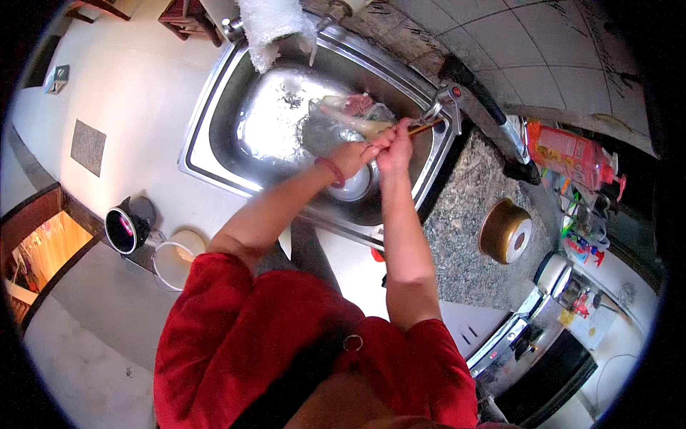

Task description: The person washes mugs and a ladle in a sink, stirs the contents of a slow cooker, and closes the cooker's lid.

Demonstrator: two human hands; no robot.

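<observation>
Both hands work over the steel sink [214, 121] beneath the tap [446, 100]: the right hand [395, 148] has its fingers closed around a wooden utensil handle [421, 129], and the left hand [351, 156] is beside it, fingers curled, apparently on the same item. A clear bag [350, 114] lies in the basin. Washing appears underway, not finished; the items remain in the sink.

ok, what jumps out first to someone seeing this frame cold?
Both hands meet over the steel sink at centre: the left hand and right hand grip a wooden stick beside a clear plastic bag under the tap. Next, the red sleeves filling the bottom, then the gold bowl on the granite counter at right.
</observation>
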